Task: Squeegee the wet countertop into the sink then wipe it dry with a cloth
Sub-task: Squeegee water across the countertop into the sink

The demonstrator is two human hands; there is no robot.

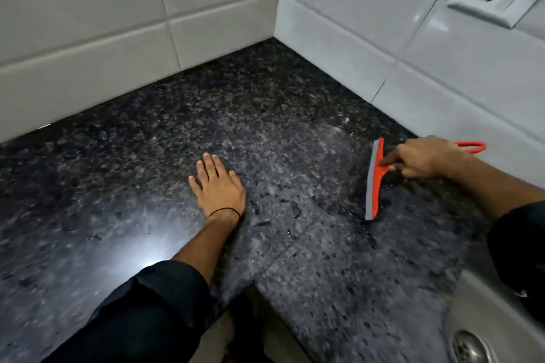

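Squeegee (pixel 374 180) is gripped by right hand (pixel 424 160), fingers wrapped round its handle, blade set down on wet desk (pixel 265 115) beyond sink (pixel 472 303); left hand (pixel 219 186) is pressed flat, fingers spread, likely for bracing.

1. Your left hand (pixel 216 186) lies palm down, flat on the table (pixel 118 180), fingers (pixel 211 165) together and pointing away from you, thumb spread to the left.
2. A thin dark band circles your left wrist, and the dark sleeve is pushed up your forearm.
3. Your right hand (pixel 424 160) is closed around the squeegee (pixel 376 180) handle, index finger stretched forward along it toward the blade.
4. Your right forearm enters from the right, sleeve dark.
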